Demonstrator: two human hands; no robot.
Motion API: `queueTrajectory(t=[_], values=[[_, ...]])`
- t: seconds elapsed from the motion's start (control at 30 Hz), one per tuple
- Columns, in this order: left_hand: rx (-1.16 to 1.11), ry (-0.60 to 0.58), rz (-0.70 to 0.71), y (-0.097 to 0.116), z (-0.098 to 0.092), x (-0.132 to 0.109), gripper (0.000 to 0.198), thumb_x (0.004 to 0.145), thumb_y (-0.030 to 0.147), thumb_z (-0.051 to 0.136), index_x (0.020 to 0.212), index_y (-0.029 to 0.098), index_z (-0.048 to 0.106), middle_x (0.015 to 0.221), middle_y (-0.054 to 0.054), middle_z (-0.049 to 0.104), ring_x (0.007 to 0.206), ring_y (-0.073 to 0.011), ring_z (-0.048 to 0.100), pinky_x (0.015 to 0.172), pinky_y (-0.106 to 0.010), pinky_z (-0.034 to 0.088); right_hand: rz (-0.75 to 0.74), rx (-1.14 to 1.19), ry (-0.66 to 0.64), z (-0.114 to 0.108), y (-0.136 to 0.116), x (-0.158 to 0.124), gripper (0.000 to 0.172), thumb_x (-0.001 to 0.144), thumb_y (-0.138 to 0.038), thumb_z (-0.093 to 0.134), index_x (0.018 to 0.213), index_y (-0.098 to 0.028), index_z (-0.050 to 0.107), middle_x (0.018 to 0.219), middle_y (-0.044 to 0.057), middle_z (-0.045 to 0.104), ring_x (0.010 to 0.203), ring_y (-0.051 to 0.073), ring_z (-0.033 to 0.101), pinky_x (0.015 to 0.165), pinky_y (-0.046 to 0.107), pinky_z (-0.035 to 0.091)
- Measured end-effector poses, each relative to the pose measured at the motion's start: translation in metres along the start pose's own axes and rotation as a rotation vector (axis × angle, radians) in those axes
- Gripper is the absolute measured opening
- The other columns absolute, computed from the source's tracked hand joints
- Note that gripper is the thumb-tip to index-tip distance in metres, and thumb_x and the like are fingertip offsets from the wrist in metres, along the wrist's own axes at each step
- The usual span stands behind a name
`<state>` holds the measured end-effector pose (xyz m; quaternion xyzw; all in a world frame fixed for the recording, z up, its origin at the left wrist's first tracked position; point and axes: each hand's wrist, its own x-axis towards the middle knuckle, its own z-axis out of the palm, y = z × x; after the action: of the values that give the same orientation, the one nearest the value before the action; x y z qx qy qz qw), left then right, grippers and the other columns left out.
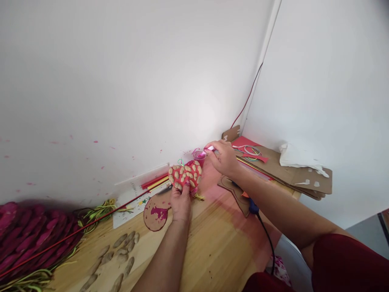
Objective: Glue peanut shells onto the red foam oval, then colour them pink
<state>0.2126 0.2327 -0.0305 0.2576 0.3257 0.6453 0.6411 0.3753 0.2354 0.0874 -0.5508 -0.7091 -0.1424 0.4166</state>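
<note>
A red heart-shaped piece (184, 175) covered with peanuts is held by its lower edge in my left hand (181, 202), whose thumb lies on its front. A thin green loop rises from its top. My right hand (223, 157) is closed around a small white tool (209, 148), its far end over a small cup of pink paint (199, 155). The cup stands just behind and right of the heart. Left of my left hand lies a round cardboard piece (154, 215) smeared with pink.
Loose peanuts (123, 248) lie at the front left, near pink-painted pieces (33, 239) with green tassels. Cardboard sheets (291, 172), wire coils and white cloth (299, 158) are at right. A blue tool (253, 207) with a black cord lies under my right forearm.
</note>
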Motion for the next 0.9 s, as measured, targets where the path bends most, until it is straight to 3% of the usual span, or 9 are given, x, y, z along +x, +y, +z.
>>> queueTrajectory(t=[0.23,0.37,0.47,0.9], values=[[-0.044,0.014,-0.031,0.002,-0.001,0.001,0.053,0.059,0.034,0.091,0.105,0.024,0.07,0.118,-0.006,0.073,0.087,-0.0156,0.071,0.068,-0.024,0.057,0.21,-0.129,-0.212,0.032,0.029,0.032,0.022,0.098,-0.036,0.056,0.097,-0.019,0.07,0.09,0.006,0.073,0.087,0.021,0.066,0.083,0.037,0.049],[-0.055,-0.004,-0.014,0.001,-0.001,0.001,0.057,0.056,0.035,0.093,0.106,0.023,0.07,0.119,-0.008,0.073,0.09,-0.0166,0.072,0.071,-0.024,0.057,0.275,-0.199,-0.366,0.053,0.042,0.034,0.03,0.097,-0.037,0.062,0.119,-0.017,0.064,0.119,0.008,0.066,0.1,0.021,0.066,0.087,0.043,0.056],[-0.062,-0.002,-0.013,0.0,0.0,0.002,0.055,0.056,0.034,0.093,0.105,0.023,0.071,0.117,-0.007,0.074,0.088,-0.0154,0.071,0.07,-0.023,0.056,0.304,-0.236,-0.429,0.061,0.047,0.031,0.032,0.097,-0.035,0.061,0.125,-0.018,0.062,0.127,0.01,0.063,0.106,0.023,0.066,0.089,0.044,0.057],[-0.024,-0.009,-0.021,0.0,-0.002,0.001,0.052,0.061,0.035,0.091,0.108,0.024,0.072,0.118,-0.006,0.074,0.087,-0.0154,0.072,0.068,-0.023,0.057,0.276,-0.168,-0.413,0.047,0.046,0.031,0.032,0.097,-0.035,0.062,0.124,-0.017,0.062,0.124,0.009,0.065,0.104,0.023,0.066,0.089,0.044,0.057]])
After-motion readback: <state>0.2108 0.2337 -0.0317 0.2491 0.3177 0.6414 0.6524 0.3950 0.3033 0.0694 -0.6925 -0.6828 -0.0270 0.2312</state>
